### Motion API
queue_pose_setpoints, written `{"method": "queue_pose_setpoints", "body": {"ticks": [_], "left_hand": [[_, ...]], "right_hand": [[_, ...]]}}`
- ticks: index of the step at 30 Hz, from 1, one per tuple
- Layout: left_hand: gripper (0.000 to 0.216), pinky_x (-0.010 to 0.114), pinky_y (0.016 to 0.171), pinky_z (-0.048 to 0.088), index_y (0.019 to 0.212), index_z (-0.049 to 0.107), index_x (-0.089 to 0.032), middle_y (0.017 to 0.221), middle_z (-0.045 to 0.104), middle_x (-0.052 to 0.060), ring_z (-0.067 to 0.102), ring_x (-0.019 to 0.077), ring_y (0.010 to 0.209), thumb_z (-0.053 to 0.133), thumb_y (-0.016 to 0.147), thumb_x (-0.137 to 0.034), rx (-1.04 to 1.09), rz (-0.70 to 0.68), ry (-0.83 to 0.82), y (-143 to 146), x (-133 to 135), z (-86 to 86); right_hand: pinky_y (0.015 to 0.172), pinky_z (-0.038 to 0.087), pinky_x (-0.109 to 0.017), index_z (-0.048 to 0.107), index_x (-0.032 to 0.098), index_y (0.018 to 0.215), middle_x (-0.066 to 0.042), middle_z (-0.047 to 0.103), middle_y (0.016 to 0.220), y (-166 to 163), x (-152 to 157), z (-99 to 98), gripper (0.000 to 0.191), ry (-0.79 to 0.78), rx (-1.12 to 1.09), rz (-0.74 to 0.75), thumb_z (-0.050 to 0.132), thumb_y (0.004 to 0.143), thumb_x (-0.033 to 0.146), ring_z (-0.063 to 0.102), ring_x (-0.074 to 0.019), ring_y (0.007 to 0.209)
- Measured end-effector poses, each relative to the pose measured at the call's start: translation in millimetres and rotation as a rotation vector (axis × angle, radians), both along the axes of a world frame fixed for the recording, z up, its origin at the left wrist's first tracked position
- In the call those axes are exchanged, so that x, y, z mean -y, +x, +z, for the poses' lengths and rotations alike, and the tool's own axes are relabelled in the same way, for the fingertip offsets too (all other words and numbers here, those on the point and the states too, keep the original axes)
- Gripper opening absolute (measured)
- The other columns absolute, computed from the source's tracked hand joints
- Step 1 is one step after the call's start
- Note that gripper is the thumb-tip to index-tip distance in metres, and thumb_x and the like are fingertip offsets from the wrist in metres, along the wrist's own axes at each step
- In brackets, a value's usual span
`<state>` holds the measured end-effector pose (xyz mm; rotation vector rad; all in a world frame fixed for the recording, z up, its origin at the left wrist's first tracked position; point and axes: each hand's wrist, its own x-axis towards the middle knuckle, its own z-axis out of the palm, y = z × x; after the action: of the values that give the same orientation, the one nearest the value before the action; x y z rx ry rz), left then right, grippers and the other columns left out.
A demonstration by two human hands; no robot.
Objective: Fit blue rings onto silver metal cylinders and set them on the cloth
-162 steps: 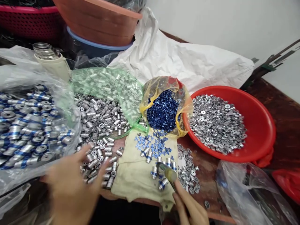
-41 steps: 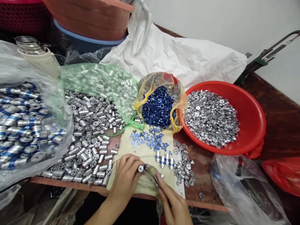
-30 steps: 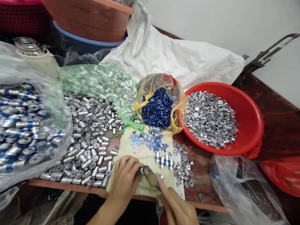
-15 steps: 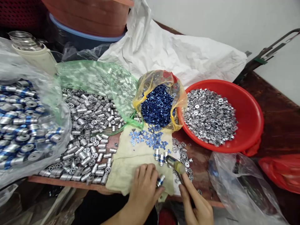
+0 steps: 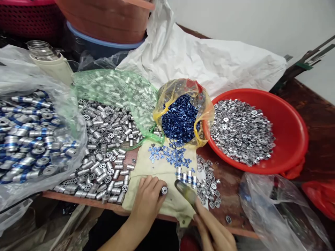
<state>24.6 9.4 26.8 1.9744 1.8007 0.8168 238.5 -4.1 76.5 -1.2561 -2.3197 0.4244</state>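
My left hand (image 5: 148, 200) rests on the beige cloth (image 5: 159, 167) and pinches a small silver cylinder (image 5: 164, 190) at its fingertips. My right hand (image 5: 213, 230), at the bottom edge, grips a small hammer (image 5: 186, 191) whose head hovers just right of that cylinder. Three silver-and-blue assembled pieces (image 5: 186, 176) stand in a row on the cloth behind the hammer. Loose blue rings (image 5: 169, 157) lie scattered further back on the cloth.
A yellow bag of blue rings (image 5: 181, 116), a red basin (image 5: 293, 139) of silver discs, a pile of silver cylinders (image 5: 104, 139) spilling from a green bag, and a clear bag of finished pieces (image 5: 28, 136) surround the cloth. Loose discs (image 5: 209, 184) lie at right.
My left hand has let go of the finished blue-banded piece and now pinches a plain silver cylinder. The hammer has swung back left toward it.
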Motion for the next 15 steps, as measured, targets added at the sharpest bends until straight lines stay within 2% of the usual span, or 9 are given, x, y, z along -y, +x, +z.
{"method": "queue_pose_setpoints", "body": {"ticks": [2, 6, 9, 11, 12, 13, 14, 15], "left_hand": [[0.021, 0.036, 0.072, 0.044, 0.088, 0.066, -0.023, 0.082, 0.071, 0.0, 0.062, 0.0237, 0.079, 0.068, 0.082, -0.002, 0.004, -0.003, -0.005, 1.4, -1.6, -2.6], [0.029, 0.034, 0.069, 0.045, 0.085, 0.065, -0.023, 0.079, 0.071, -0.002, 0.063, 0.0224, 0.076, 0.072, 0.073, 0.003, 0.001, 0.009, 0.038, 7.6, -4.0, -3.8], [0.031, 0.03, 0.066, 0.045, 0.081, 0.063, -0.026, 0.074, 0.069, -0.006, 0.063, 0.0191, 0.071, 0.071, 0.073, 0.003, -0.009, 0.029, 0.125, -2.2, -4.6, 1.2], [0.028, 0.031, 0.069, 0.045, 0.089, 0.064, -0.028, 0.075, 0.067, -0.006, 0.062, 0.0195, 0.072, 0.069, 0.079, -0.002, -0.021, 0.101, 0.22, -26.4, -0.8, 12.1], [0.027, 0.033, 0.073, 0.045, 0.099, 0.064, -0.028, 0.077, 0.067, -0.004, 0.061, 0.021, 0.073, 0.068, 0.083, -0.007, -0.037, 0.187, 0.275, -42.3, 2.4, 19.7], [0.034, 0.039, 0.081, 0.044, 0.118, 0.061, -0.026, 0.085, 0.067, 0.0, 0.059, 0.0245, 0.078, 0.068, 0.087, -0.013, -0.053, 0.306, 0.335, -58.2, 5.9, 27.9], [0.055, 0.045, 0.086, 0.042, 0.136, 0.052, -0.021, 0.085, 0.064, 0.001, 0.056, 0.0258, 0.075, 0.074, 0.085, -0.021, -0.088, 0.478, 0.419, -71.6, 8.9, 35.5], [0.079, 0.05, 0.091, 0.041, 0.148, 0.042, -0.017, 0.087, 0.063, 0.002, 0.055, 0.0266, 0.074, 0.08, 0.08, -0.03, -0.167, 0.731, 0.429, -80.1, 10.6, 41.7]], "right_hand": [[0.083, 0.062, -0.022, 0.039, 0.032, 0.156, -0.006, 0.076, 0.12, -6.2, 2.6, 5.3, 0.057, 0.062, -0.027, -0.06, 0.044, 0.102, 0.013, 0.079, -0.0199, 0.092], [0.067, 0.061, -0.016, 0.047, 0.03, 0.151, -0.005, 0.078, 0.085, -19.7, 4.0, -0.4, 0.047, -0.058, 0.032, -0.032, 0.036, 0.106, 0.022, 0.077, -0.0141, 0.065], [0.064, 0.059, -0.013, 0.047, 0.027, 0.152, -0.004, 0.075, 0.076, -20.4, 3.4, -6.7, 0.047, -0.105, 0.042, 0.014, 0.032, 0.107, 0.025, 0.074, -0.0119, 0.06], [0.067, 0.059, -0.013, 0.048, 0.028, 0.151, -0.004, 0.077, 0.08, -12.5, 2.8, -6.7, 0.047, -0.096, 0.036, 0.009, 0.034, 0.106, 0.024, 0.076, -0.0123, 0.064], [0.07, 0.06, -0.015, 0.049, 0.028, 0.15, -0.004, 0.079, 0.086, -6.6, 2.1, -5.6, 0.047, -0.072, 0.025, -0.012, 0.037, 0.106, 0.024, 0.078, -0.0136, 0.07], [0.075, 0.061, -0.017, 0.049, 0.029, 0.15, -0.005, 0.08, 0.095, -0.2, 1.0, -4.2, 0.047, -0.032, 0.008, -0.045, 0.041, 0.104, 0.023, 0.079, -0.0155, 0.078], [0.081, 0.062, -0.02, 0.049, 0.029, 0.15, -0.006, 0.08, 0.106, 5.8, -0.6, -2.9, 0.048, 0.014, -0.01, -0.085, 0.045, 0.103, 0.022, 0.08, -0.0179, 0.087], [0.087, 0.061, -0.023, 0.049, 0.029, 0.15, -0.006, 0.078, 0.116, 10.7, -2.6, -2.1, 0.05, 0.051, -0.024, -0.125, 0.048, 0.102, 0.02, 0.078, -0.0202, 0.096]]}}
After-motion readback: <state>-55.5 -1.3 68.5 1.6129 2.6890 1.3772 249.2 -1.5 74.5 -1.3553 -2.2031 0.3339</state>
